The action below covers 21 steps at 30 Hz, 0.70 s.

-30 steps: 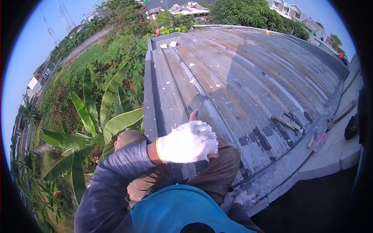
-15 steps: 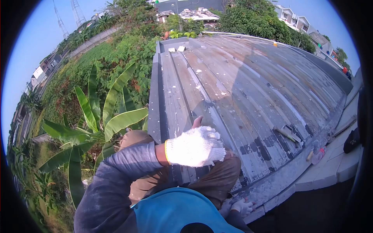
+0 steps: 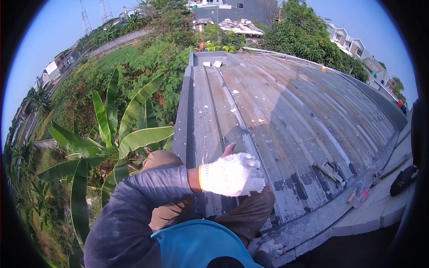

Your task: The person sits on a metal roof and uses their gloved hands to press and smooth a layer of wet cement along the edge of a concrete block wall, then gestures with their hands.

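Note:
My left hand, in a white knitted glove with a bare thumb sticking up, is over my bent knee in the middle of the view. Its fingers are curled together, and whatever they hold, if anything, is hidden. My right hand, also gloved, lies low on the roof's edge beside my leg with its fingers spread. Under and ahead of me is the ribbed metal roof, with worn dark patches and small white flakes. A flat-bladed tool rests on it to the right.
A clear plastic bottle and a small wooden handle lie near the pale block ledge. A black item sits farther right. The raised grey edge borders the roof at left, with banana leaves beyond.
The view has shifted, so the roof's far end sits slightly lower and more to the right. My left hand stays curled over the knee, and my right hand remains on the edge.

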Each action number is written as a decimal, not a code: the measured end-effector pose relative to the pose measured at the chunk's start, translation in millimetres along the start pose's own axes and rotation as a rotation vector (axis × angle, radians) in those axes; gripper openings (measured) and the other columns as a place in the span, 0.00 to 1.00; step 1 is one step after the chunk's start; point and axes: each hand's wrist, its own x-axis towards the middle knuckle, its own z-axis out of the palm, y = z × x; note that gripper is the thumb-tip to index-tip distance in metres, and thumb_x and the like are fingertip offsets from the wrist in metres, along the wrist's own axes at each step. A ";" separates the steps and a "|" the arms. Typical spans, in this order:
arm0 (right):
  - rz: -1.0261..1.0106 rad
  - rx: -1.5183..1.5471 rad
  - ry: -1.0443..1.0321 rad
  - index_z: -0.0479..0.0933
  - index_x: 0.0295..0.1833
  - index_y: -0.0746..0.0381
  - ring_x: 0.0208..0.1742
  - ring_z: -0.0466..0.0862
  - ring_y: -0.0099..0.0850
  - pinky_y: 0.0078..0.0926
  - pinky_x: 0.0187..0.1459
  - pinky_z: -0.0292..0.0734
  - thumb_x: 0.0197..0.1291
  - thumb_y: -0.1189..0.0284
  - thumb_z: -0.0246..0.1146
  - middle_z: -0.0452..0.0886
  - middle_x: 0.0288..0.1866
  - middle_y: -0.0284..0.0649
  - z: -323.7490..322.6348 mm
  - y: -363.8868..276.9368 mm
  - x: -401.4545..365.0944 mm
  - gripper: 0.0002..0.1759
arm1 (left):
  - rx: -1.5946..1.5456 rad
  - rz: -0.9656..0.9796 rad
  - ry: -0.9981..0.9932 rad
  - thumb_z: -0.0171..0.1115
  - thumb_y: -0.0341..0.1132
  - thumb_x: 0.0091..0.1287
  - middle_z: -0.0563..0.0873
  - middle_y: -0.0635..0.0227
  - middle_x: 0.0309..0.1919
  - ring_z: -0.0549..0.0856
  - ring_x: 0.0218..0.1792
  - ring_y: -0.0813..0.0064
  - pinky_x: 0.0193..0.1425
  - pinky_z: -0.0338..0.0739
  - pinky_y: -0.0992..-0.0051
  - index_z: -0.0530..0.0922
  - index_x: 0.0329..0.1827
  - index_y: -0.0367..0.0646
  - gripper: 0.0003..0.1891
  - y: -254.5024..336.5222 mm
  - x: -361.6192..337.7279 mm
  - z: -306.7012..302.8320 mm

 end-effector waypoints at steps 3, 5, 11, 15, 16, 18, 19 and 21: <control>0.001 0.010 0.031 0.55 0.86 0.49 0.70 0.75 0.54 0.53 0.68 0.71 0.74 0.39 0.50 0.62 0.81 0.58 11.1 3.2 4.2 0.43 | 0.060 0.032 -0.011 0.42 0.58 0.70 0.66 0.60 0.60 0.70 0.60 0.53 0.82 0.59 0.45 0.70 0.78 0.51 0.36 2.3 0.6 2.4; -0.003 0.014 0.065 0.55 0.86 0.49 0.69 0.76 0.54 0.54 0.67 0.71 0.74 0.39 0.50 0.63 0.79 0.58 17.8 3.7 6.5 0.43 | 0.103 0.046 -0.012 0.40 0.61 0.70 0.65 0.60 0.64 0.68 0.64 0.52 0.82 0.59 0.46 0.68 0.79 0.51 0.38 2.5 0.8 2.6; -0.028 -0.021 0.191 0.55 0.86 0.50 0.65 0.77 0.54 0.55 0.64 0.72 0.73 0.39 0.51 0.66 0.76 0.59 43.3 7.6 16.6 0.44 | 0.179 0.075 -0.018 0.33 0.72 0.72 0.62 0.59 0.77 0.65 0.75 0.51 0.83 0.58 0.48 0.63 0.83 0.50 0.46 0.6 -1.2 0.3; -0.033 0.023 0.011 0.56 0.85 0.51 0.70 0.75 0.58 0.54 0.67 0.72 0.73 0.41 0.53 0.63 0.80 0.62 11.4 4.3 5.8 0.43 | 0.198 0.124 -0.014 0.28 0.79 0.72 0.60 0.59 0.85 0.62 0.82 0.50 0.84 0.57 0.50 0.60 0.85 0.49 0.51 -3.9 -1.4 0.0; -0.032 0.024 0.024 0.56 0.85 0.51 0.70 0.75 0.59 0.54 0.67 0.72 0.73 0.41 0.53 0.63 0.80 0.62 12.5 4.7 5.9 0.43 | 0.197 0.123 -0.018 0.28 0.79 0.72 0.60 0.59 0.85 0.62 0.82 0.50 0.84 0.57 0.50 0.60 0.85 0.49 0.51 -0.7 -1.3 1.1; -0.029 0.028 0.048 0.56 0.85 0.51 0.70 0.75 0.59 0.55 0.67 0.72 0.73 0.41 0.53 0.63 0.80 0.62 17.0 5.3 6.6 0.44 | 0.221 0.092 -0.023 0.28 0.80 0.71 0.60 0.59 0.85 0.63 0.82 0.49 0.84 0.57 0.48 0.59 0.86 0.50 0.52 7.3 -1.9 4.4; -0.027 0.031 0.061 0.56 0.85 0.51 0.70 0.75 0.59 0.55 0.67 0.72 0.73 0.41 0.53 0.63 0.80 0.63 19.8 5.6 7.5 0.44 | 0.255 0.086 -0.025 0.28 0.80 0.71 0.60 0.58 0.85 0.63 0.82 0.49 0.84 0.57 0.48 0.59 0.86 0.50 0.52 9.4 -2.4 4.7; -0.025 0.034 0.075 0.56 0.85 0.52 0.69 0.75 0.59 0.55 0.67 0.72 0.73 0.41 0.53 0.63 0.80 0.63 28.6 5.8 10.7 0.44 | 0.303 0.075 -0.025 0.28 0.80 0.71 0.60 0.58 0.85 0.63 0.81 0.49 0.83 0.58 0.48 0.59 0.85 0.50 0.52 11.2 -3.1 5.9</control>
